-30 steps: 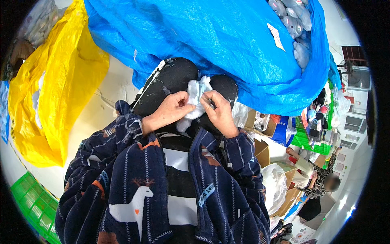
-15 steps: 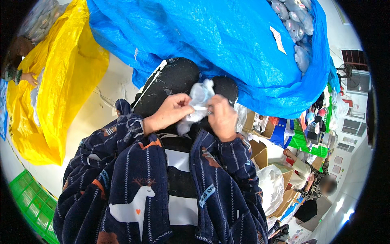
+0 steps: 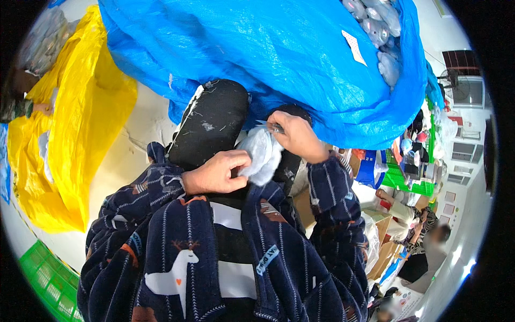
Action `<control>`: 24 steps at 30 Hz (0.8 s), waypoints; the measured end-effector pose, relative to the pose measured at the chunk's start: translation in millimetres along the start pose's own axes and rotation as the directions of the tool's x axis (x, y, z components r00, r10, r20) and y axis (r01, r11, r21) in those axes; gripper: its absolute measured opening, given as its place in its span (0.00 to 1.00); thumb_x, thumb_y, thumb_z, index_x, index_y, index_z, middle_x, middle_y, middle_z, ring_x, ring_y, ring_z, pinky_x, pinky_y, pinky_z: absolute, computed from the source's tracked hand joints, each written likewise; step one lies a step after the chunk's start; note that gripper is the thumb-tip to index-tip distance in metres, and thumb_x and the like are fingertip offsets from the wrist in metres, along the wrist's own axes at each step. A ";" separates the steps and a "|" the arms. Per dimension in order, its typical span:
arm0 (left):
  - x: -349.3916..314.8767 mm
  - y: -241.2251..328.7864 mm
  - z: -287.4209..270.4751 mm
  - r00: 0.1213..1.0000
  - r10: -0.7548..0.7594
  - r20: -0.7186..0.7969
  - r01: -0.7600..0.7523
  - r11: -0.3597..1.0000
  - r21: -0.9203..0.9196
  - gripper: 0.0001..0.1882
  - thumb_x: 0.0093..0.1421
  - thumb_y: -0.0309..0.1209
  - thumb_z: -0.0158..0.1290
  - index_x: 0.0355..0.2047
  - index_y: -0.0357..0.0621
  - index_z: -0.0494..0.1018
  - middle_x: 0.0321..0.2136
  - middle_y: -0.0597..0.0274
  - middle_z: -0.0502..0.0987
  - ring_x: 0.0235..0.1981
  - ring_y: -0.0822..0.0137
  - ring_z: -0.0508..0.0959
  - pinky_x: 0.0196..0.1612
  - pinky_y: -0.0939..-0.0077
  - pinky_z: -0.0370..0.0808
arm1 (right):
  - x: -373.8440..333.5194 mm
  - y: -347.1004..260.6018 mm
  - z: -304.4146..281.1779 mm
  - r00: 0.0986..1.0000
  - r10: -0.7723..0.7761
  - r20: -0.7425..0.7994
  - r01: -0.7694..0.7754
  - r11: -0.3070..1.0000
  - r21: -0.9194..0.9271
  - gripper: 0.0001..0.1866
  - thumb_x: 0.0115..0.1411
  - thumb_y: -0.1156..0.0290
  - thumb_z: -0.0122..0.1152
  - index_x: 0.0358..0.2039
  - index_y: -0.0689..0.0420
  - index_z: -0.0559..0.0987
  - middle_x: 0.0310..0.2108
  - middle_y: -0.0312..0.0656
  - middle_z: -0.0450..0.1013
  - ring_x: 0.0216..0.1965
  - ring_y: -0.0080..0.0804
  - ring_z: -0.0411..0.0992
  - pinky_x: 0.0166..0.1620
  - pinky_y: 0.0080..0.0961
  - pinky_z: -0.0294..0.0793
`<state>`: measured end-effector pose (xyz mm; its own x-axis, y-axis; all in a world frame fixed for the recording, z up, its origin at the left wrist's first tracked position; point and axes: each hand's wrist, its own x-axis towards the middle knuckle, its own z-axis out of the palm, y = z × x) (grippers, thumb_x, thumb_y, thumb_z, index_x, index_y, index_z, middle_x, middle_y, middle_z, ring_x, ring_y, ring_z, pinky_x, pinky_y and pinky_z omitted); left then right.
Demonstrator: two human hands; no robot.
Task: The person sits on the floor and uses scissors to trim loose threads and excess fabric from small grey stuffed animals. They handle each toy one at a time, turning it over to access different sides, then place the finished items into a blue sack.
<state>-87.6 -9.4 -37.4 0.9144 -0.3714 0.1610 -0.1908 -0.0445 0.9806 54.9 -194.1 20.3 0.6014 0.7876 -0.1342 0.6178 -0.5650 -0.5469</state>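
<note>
Over my lap, a small fluffy grey-and-white plush toy [image 3: 261, 155] lies between my two hands. My left hand [image 3: 217, 173] is closed, its thumb and fingers pinching the toy's near left side. At the toy's far right edge is my right hand [image 3: 296, 135], its fingers curled together. A small dark thing shows at the right fingertips, too little of it visible to name. Under the toy are my black-clad knees [image 3: 213, 115], flecked with pale fluff and threads.
A big blue sack [image 3: 252, 59] with grey plush toys [image 3: 378, 32] at its mouth lies ahead. To the left stand a yellow sack [image 3: 80, 118], another person's hand [image 3: 42, 108] and a green crate [image 3: 48, 276]. Cardboard boxes [image 3: 378, 231] and a seated person [image 3: 424, 231] are at the right.
My right hand has moved up and away from my left, which has shifted slightly down and left. The toy has turned between them. A white strip between the hands no longer shows.
</note>
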 end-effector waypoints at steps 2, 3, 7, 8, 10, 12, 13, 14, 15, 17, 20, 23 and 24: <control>-4.0 -5.6 -2.6 0.998 0.053 0.031 -0.053 0.998 0.026 0.09 0.46 0.23 0.54 0.24 0.38 0.63 0.23 0.58 0.64 0.25 0.63 0.68 0.28 0.71 0.65 | -2.8 27.7 13.3 0.997 0.034 0.074 -0.053 0.964 0.261 0.08 0.55 0.70 0.57 0.29 0.61 0.72 0.22 0.47 0.69 0.26 0.40 0.71 0.30 0.35 0.67; -5.2 -8.1 -4.5 0.996 0.082 0.047 -0.084 0.996 0.037 0.09 0.46 0.23 0.54 0.24 0.38 0.63 0.23 0.58 0.65 0.25 0.63 0.68 0.28 0.71 0.65 | -6.6 31.3 17.1 0.989 0.098 0.107 -0.132 0.915 0.381 0.09 0.56 0.69 0.57 0.28 0.62 0.72 0.19 0.43 0.67 0.24 0.33 0.69 0.29 0.32 0.67; -5.4 -2.2 -25.5 0.984 0.173 -0.043 -0.169 0.983 0.076 0.09 0.45 0.24 0.53 0.28 0.37 0.67 0.23 0.57 0.68 0.25 0.61 0.70 0.29 0.72 0.67 | -25.6 28.7 24.8 0.985 0.173 -0.008 -0.128 0.758 0.640 0.09 0.60 0.67 0.56 0.30 0.60 0.71 0.17 0.30 0.62 0.19 0.17 0.59 0.21 0.20 0.59; -5.2 -0.3 -40.7 0.988 0.136 -0.074 -0.130 0.988 0.080 0.09 0.45 0.24 0.54 0.29 0.38 0.69 0.24 0.57 0.69 0.28 0.62 0.72 0.32 0.73 0.68 | -33.6 20.7 19.4 0.964 0.261 0.054 -0.210 0.619 0.757 0.09 0.61 0.67 0.55 0.30 0.59 0.71 0.17 0.28 0.61 0.18 0.15 0.58 0.20 0.18 0.57; -5.9 -2.3 -57.1 0.996 -0.022 -0.082 0.021 1.000 -0.019 0.12 0.47 0.21 0.53 0.34 0.37 0.68 0.32 0.58 0.70 0.35 0.67 0.73 0.40 0.73 0.70 | -48.0 2.3 21.8 0.926 0.374 0.051 -0.232 0.457 0.859 0.07 0.62 0.68 0.53 0.34 0.57 0.70 0.17 0.24 0.59 0.16 0.09 0.53 0.18 0.12 0.50; -5.9 3.2 -55.6 0.993 -0.117 0.023 0.119 0.969 -0.219 0.22 0.50 0.21 0.53 0.46 0.37 0.63 0.44 0.57 0.67 0.46 0.68 0.70 0.50 0.74 0.69 | -56.8 -5.7 35.0 0.897 0.442 0.011 -0.170 0.322 0.931 0.06 0.62 0.68 0.53 0.33 0.57 0.70 0.17 0.25 0.59 0.15 0.11 0.54 0.18 0.13 0.51; -4.2 8.6 -50.1 0.994 -0.072 0.085 0.087 0.980 -0.181 0.30 0.49 0.25 0.58 0.53 0.37 0.59 0.49 0.52 0.65 0.50 0.61 0.69 0.52 0.71 0.68 | -60.7 -8.9 39.4 0.871 0.491 -0.008 -0.138 0.261 0.955 0.06 0.62 0.68 0.54 0.33 0.57 0.70 0.17 0.25 0.59 0.15 0.11 0.54 0.18 0.13 0.50; -3.7 14.1 -43.0 0.997 -0.021 0.068 0.019 0.999 0.031 0.33 0.49 0.28 0.59 0.54 0.37 0.58 0.50 0.50 0.65 0.51 0.57 0.69 0.53 0.70 0.67 | -61.6 -8.3 40.7 0.855 0.519 0.003 -0.153 0.247 0.957 0.06 0.62 0.69 0.54 0.34 0.57 0.70 0.17 0.25 0.59 0.15 0.11 0.54 0.18 0.13 0.50; -3.9 19.4 -34.0 0.997 0.034 0.064 -0.049 0.969 0.242 0.37 0.48 0.31 0.61 0.56 0.37 0.57 0.52 0.47 0.64 0.52 0.53 0.69 0.54 0.68 0.67 | -62.6 -7.3 41.1 0.838 0.546 0.014 -0.167 0.232 0.958 0.06 0.62 0.69 0.54 0.34 0.57 0.70 0.17 0.25 0.59 0.15 0.12 0.54 0.18 0.13 0.50; -6.9 4.2 -8.6 0.988 -0.094 -0.122 0.115 0.977 0.178 0.33 0.46 0.33 0.61 0.53 0.37 0.64 0.48 0.45 0.69 0.51 0.48 0.70 0.55 0.64 0.65 | -61.9 -8.5 39.3 0.817 0.577 -0.014 -0.155 0.242 0.958 0.06 0.61 0.69 0.55 0.34 0.57 0.72 0.18 0.26 0.61 0.15 0.11 0.54 0.18 0.13 0.50; 3.9 -9.4 -3.4 0.991 0.050 -0.124 -0.018 0.970 0.244 0.27 0.47 0.31 0.58 0.49 0.37 0.68 0.46 0.46 0.72 0.48 0.48 0.72 0.53 0.62 0.66 | -53.2 -18.5 3.9 0.859 0.504 -0.089 -0.237 0.546 0.803 0.06 0.58 0.69 0.58 0.31 0.58 0.74 0.20 0.31 0.67 0.20 0.19 0.65 0.21 0.20 0.62; 19.5 -5.2 -6.3 0.992 0.100 -0.079 -0.072 0.951 0.301 0.26 0.48 0.31 0.57 0.48 0.37 0.68 0.46 0.45 0.72 0.48 0.47 0.71 0.52 0.61 0.67 | -46.9 -55.6 0.2 0.902 0.075 -0.425 0.024 0.975 0.223 0.06 0.54 0.73 0.58 0.32 0.58 0.73 0.21 0.39 0.70 0.25 0.29 0.72 0.27 0.29 0.70; 23.3 -10.4 -7.8 0.992 0.108 -0.064 -0.083 0.947 0.309 0.26 0.48 0.31 0.58 0.48 0.37 0.68 0.46 0.45 0.72 0.48 0.47 0.71 0.52 0.61 0.67 | -45.6 -70.7 6.4 0.917 0.015 -0.398 0.021 0.996 0.086 0.07 0.52 0.74 0.58 0.32 0.58 0.72 0.24 0.44 0.70 0.27 0.34 0.73 0.28 0.32 0.71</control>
<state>-61.5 -10.3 -42.9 0.9094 -0.3136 0.2732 -0.3674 -0.2980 0.8810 -19.5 -188.6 59.8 0.7625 0.6161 0.1974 0.5843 -0.5249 -0.6189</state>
